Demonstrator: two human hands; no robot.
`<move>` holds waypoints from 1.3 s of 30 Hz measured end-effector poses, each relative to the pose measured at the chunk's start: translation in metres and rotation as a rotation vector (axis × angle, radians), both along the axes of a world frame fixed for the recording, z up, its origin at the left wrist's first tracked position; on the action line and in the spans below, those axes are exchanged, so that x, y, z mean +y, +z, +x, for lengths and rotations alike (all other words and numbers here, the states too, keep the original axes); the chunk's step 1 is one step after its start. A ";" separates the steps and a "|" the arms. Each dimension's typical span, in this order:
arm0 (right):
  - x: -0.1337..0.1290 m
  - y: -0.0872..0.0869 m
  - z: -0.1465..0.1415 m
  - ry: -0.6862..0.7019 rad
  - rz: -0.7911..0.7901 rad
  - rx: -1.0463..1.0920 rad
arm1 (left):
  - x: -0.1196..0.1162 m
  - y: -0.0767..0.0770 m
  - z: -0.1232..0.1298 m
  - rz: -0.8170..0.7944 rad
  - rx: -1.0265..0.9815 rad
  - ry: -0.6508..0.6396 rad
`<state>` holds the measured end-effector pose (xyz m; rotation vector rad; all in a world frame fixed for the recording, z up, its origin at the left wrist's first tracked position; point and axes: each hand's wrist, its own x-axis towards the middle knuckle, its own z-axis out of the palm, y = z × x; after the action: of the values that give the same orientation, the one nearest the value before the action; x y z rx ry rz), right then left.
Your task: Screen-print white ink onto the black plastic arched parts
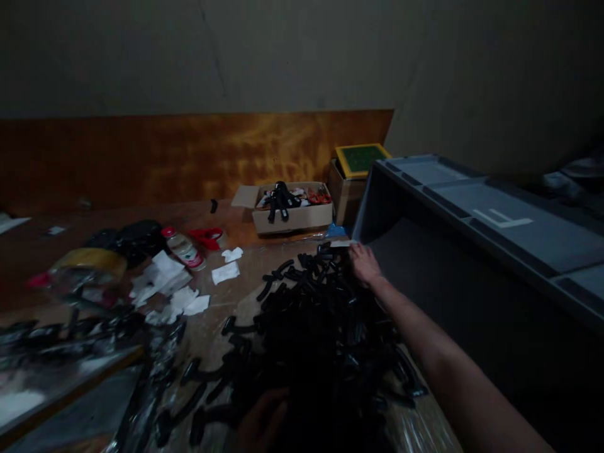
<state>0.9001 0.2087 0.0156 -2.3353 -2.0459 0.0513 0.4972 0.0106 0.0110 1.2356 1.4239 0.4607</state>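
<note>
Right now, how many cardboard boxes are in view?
2: a low open cardboard box on the table, and a taller cardboard box behind it to the right, under a yellow-framed green board. More may be hidden behind the grey bin.

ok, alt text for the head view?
A person's right hand rests at the far edge of a heap of black plastic parts beside a grey plastic crate; the left hand sits dim in front. Red-handled scissors and an open cardboard box lie beyond.

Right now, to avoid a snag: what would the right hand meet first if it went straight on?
Probably the small white card just past the right hand, beside the black plastic pieces; depth is unclear, so it may already touch.
</note>
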 end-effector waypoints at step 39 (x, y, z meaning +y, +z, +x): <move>-0.220 -0.018 -0.275 0.228 -0.334 0.269 | -0.009 -0.057 -0.071 0.624 0.563 0.053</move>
<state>0.6247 -0.0110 -0.0028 -2.0894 -2.2904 0.7235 0.4258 0.0018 -0.0459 1.9392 1.8618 0.6560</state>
